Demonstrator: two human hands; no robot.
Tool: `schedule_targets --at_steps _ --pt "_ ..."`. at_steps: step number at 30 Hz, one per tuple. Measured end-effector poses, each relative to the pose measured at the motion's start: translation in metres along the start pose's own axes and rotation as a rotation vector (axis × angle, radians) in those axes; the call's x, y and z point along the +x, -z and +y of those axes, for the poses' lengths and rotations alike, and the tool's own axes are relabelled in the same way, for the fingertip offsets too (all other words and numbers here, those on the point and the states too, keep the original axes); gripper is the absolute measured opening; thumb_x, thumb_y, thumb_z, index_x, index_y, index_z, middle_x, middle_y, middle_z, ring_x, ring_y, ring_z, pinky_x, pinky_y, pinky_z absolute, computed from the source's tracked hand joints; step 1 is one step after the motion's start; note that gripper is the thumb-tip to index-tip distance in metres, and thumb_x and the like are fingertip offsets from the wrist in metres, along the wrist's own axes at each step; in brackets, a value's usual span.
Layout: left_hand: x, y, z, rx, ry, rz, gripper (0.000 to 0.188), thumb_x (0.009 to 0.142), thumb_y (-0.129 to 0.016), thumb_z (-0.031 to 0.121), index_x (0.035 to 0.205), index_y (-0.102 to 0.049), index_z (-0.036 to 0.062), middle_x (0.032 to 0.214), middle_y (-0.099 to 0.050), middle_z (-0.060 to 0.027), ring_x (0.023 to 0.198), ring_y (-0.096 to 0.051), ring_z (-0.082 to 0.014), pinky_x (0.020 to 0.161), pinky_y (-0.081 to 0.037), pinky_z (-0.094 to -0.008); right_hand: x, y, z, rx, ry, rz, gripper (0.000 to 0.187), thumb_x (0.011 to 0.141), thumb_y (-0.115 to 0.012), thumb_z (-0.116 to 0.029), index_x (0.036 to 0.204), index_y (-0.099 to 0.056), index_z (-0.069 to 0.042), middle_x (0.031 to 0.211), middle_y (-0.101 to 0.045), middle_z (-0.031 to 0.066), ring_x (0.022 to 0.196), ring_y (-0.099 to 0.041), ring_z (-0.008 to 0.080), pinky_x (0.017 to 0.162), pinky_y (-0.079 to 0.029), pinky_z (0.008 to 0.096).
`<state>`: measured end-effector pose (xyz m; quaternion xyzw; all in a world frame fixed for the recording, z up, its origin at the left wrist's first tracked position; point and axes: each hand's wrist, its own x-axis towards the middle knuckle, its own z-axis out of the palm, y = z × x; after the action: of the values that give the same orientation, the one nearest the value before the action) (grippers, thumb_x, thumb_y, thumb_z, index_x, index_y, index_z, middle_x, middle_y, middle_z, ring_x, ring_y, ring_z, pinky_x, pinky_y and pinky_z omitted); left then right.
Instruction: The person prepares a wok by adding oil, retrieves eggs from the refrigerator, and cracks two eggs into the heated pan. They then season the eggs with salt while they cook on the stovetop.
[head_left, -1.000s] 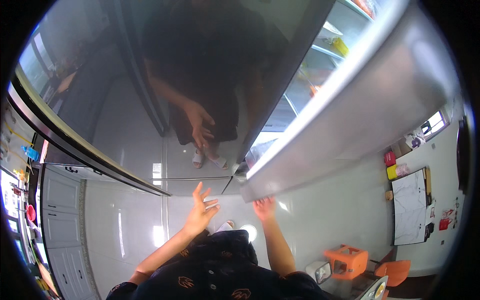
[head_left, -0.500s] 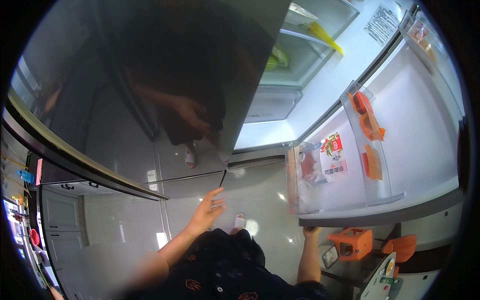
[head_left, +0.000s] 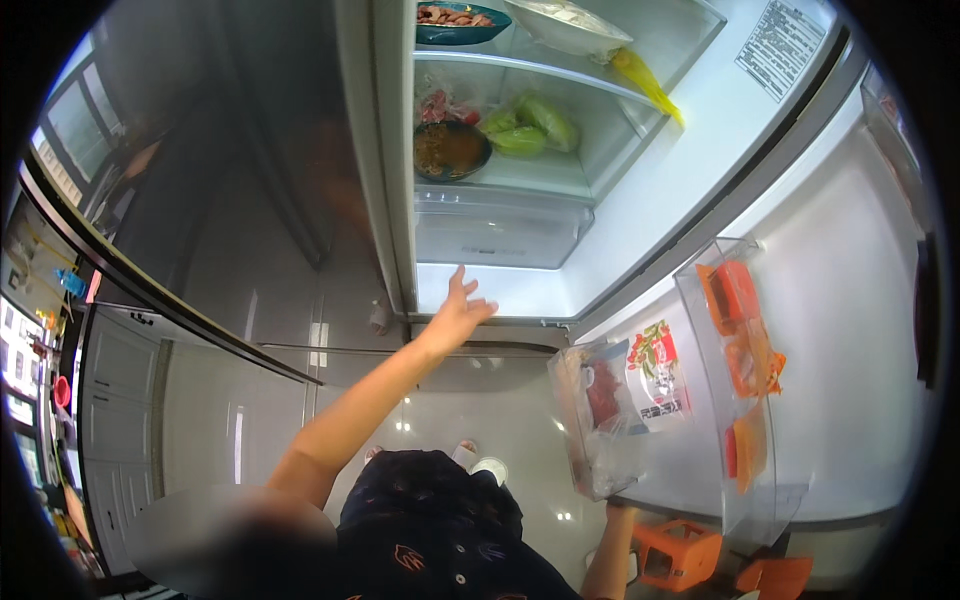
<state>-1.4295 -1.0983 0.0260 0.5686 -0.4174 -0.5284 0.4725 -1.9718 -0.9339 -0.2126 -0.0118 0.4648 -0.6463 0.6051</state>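
My left hand [head_left: 463, 312] reaches forward with its fingers spread, holding nothing, near the fridge's lower opening. Behind it, inside the fridge, is a clear drawer [head_left: 505, 235]. My right hand [head_left: 620, 510] is at the near edge of the open right fridge door [head_left: 840, 350]; its fingers are mostly hidden by that edge, which they seem to grip. On this door, a clear bin holds a white printed packet [head_left: 655, 375] and bagged food. Another clear bin holds orange and red packets [head_left: 735, 290]. The dark left fridge door [head_left: 260, 180] stands to my left.
Shelves hold a dark bowl of food [head_left: 455, 150], green produce in bags [head_left: 530, 125], a teal dish [head_left: 460, 22], a white covered bowl [head_left: 570, 25] and a yellow item [head_left: 648, 85]. An orange stool [head_left: 678, 553] stands beneath the right door. White cabinets [head_left: 120, 400] line the far left.
My left hand has moved forward and right, from before the dark door to the opening. The right door and right hand sit lower in view. More of the shelves shows.
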Motion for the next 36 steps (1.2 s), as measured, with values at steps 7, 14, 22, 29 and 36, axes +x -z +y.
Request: schedule_targets --at_steps 7,14,22,29,36 --pt "0.100 0.007 -0.007 -0.477 0.069 0.284 0.101 0.086 -0.067 0.021 0.149 0.010 0.0066 0.145 -0.032 -0.0199 0.130 -0.041 -0.0292 0.108 -0.036 -0.0384 0.018 0.063 0.004 -0.204 -0.035 0.089 0.047 0.094 -0.050 -0.039 0.133 -0.048 -0.013 0.127 -0.054 0.0084 0.115 -0.052 0.0235 0.097 -0.044 0.0395" --pt "0.139 0.015 -0.002 -0.631 0.070 0.473 0.086 0.086 -0.068 0.022 0.146 -0.010 0.0023 0.143 -0.032 -0.0188 0.126 -0.042 -0.0280 0.104 -0.038 -0.0402 -0.071 -0.007 0.072 -0.957 -0.454 0.064 0.024 0.091 -0.059 -0.017 0.112 -0.062 -0.007 0.094 -0.065 0.0026 0.085 -0.061 0.0165 0.078 -0.049 0.0260" --pt "0.189 0.028 -0.039 -0.866 0.011 0.454 0.051 0.085 -0.068 0.019 0.127 -0.042 0.0057 0.127 -0.045 -0.0103 0.120 -0.045 -0.0231 0.100 -0.040 -0.0391 -0.085 -0.200 0.092 -1.160 -0.045 -0.543 0.021 0.093 -0.057 -0.010 0.111 -0.062 0.000 0.099 -0.068 0.0075 0.091 -0.063 0.0139 0.083 -0.048 0.0245" --pt "0.189 0.024 -0.028 -0.946 -0.007 0.420 0.027 0.087 -0.066 0.017 0.107 -0.050 0.0077 0.109 -0.052 -0.0057 0.109 -0.049 -0.0191 0.100 -0.043 -0.0386 -0.076 -0.287 0.088 -1.064 0.129 -0.709 0.021 0.095 -0.053 -0.008 0.113 -0.059 0.003 0.106 -0.067 0.0120 0.095 -0.064 0.0161 0.085 -0.049 0.0270" --pt "0.175 0.012 -0.028 -0.945 -0.085 0.413 0.013 0.093 -0.061 0.017 0.098 -0.050 0.0117 0.098 -0.055 -0.0023 0.101 -0.054 -0.0159 0.099 -0.046 -0.0374 -0.061 -0.341 0.099 -1.043 0.136 -0.770 0.021 0.096 -0.052 -0.007 0.113 -0.058 0.003 0.109 -0.065 0.0126 0.098 -0.065 0.0174 0.086 -0.049 0.0275"
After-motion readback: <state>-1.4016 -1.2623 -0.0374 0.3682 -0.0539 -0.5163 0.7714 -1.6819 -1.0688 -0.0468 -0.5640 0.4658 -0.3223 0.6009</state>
